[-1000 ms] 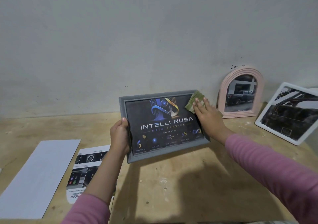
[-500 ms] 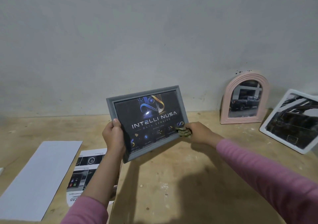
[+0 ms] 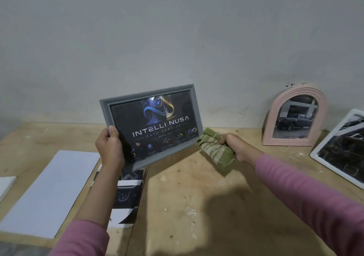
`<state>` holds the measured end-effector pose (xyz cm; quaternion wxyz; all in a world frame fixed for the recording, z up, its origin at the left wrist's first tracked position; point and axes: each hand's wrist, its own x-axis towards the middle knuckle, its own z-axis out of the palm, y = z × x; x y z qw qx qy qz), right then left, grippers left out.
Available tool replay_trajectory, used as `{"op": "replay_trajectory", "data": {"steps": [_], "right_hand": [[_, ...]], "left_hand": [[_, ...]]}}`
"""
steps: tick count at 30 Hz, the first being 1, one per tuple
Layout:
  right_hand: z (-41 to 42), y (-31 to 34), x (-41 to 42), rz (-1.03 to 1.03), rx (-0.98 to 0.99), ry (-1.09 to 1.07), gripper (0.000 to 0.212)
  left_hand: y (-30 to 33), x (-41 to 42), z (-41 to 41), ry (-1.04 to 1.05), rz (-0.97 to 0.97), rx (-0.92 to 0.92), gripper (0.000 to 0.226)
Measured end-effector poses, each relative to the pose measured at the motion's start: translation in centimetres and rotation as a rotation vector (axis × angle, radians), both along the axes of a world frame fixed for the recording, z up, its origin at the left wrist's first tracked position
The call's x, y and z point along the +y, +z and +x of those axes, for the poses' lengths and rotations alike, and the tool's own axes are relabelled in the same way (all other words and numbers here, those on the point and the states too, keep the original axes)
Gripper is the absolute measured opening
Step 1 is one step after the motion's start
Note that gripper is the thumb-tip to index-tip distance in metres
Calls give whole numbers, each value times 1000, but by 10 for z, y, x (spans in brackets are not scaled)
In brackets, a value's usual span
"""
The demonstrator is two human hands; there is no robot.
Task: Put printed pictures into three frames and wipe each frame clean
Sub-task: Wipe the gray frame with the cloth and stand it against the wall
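Note:
My left hand [image 3: 109,146] grips the lower left corner of a grey frame [image 3: 197,106] and holds it tilted up off the table, its dark logo picture facing me. My right hand [image 3: 235,147] grips a green striped cloth [image 3: 215,146] just off the frame's lower right corner, near the wooden table [image 3: 197,206]. A pink arched frame [image 3: 271,121] with a truck picture leans on the wall at the right. A white frame [image 3: 323,169] with a dark picture lies tilted at the far right.
A white sheet [image 3: 51,192] lies on the table at the left. A printed picture [image 3: 126,196] lies under my left forearm. Another white piece [image 3: 5,185] shows at the left edge. The grey wall stands close behind the table.
The grey frame has risen and tilted more upright. My right hand has come off the frame's glass with the cloth and dropped beside its lower right corner.

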<state>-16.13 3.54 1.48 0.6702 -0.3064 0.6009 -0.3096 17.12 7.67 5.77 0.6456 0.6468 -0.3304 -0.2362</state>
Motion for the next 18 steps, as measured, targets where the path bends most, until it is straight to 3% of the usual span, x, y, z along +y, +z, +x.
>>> {"op": "replay_trajectory", "data": {"steps": [4, 9, 14, 18], "right_hand": [[16, -4, -3, -87, 106, 72, 12], [51, -24, -14, -120, 275, 109, 7], [102, -32, -38, -191, 418, 125, 10], [156, -27, -67, -274, 530, 187, 14]], "left_hand": [[2, 9, 33, -7, 7, -31, 39], [-6, 12, 92, -2, 79, 23, 55], [-8, 20, 146, -16, 65, -20, 47], [-19, 26, 206, -42, 197, 62, 35]]}}
